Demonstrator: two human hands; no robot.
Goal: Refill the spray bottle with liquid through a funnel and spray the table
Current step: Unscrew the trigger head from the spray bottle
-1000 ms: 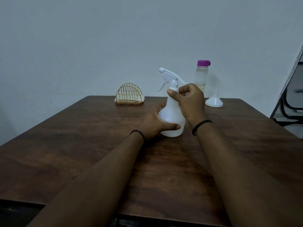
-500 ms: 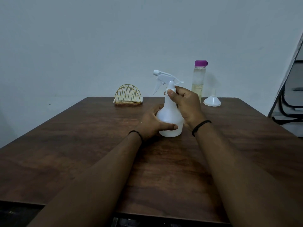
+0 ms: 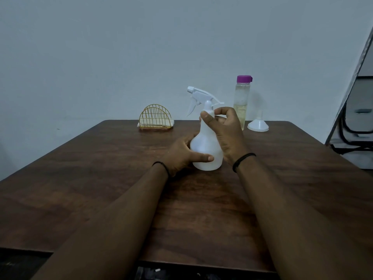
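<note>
Gripping light, likely empty spray bottle (image 3: 205,150): left hand (image 3: 181,153) round belly at nine o'clock, right hand (image 3: 226,130) pinching collar.

So the spray bottle (image 3: 205,150) stood upright about mid-worktop (image 3: 101,188), left hand (image 3: 181,156) on its base from the left, right hand (image 3: 226,132) up at its neck from the right. Behind it, at the far edge: wire holder (image 3: 155,117) to the left, capped bottle (image 3: 242,102) to the right, with the funnel (image 3: 258,126) just right of that, mouth down.

A gold wire holder (image 3: 155,118) at the far edge.
</note>
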